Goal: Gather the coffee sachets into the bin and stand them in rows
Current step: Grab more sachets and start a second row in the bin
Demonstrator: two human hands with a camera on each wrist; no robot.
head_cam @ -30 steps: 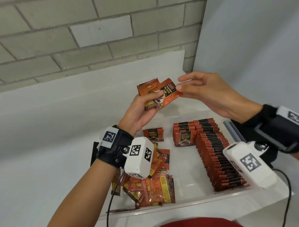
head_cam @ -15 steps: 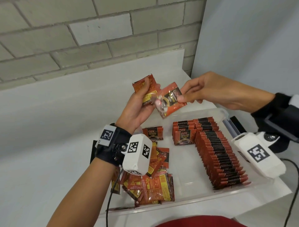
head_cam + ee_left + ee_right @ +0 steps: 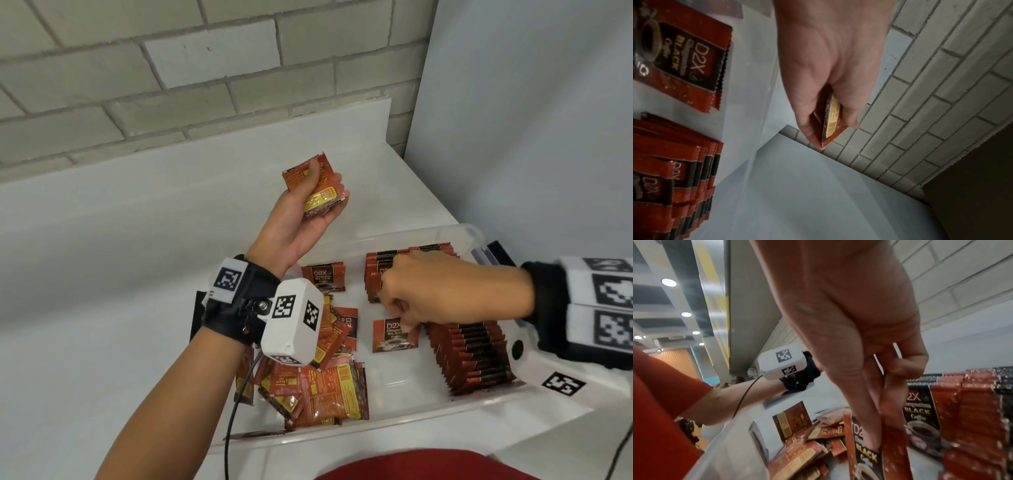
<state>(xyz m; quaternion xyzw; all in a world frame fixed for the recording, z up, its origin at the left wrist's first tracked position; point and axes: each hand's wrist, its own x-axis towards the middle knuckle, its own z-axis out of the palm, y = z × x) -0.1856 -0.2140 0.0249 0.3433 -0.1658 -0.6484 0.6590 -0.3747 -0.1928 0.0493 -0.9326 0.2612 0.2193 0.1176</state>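
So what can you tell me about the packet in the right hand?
The packet is a flat square sachet of glossy red foil with a black panel reading D2X Black Coffee above a pictured cup, its edges serrated. The right hand pinches its top edge between fingertips, holding it upright, printed face to the camera, low inside the clear bin just left of the long row. Whether its bottom edge touches the floor is unclear.

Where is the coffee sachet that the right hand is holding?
In the head view, the right hand pinches the sachet upright inside the clear bin, left of the long standing row and right of the loose pile.
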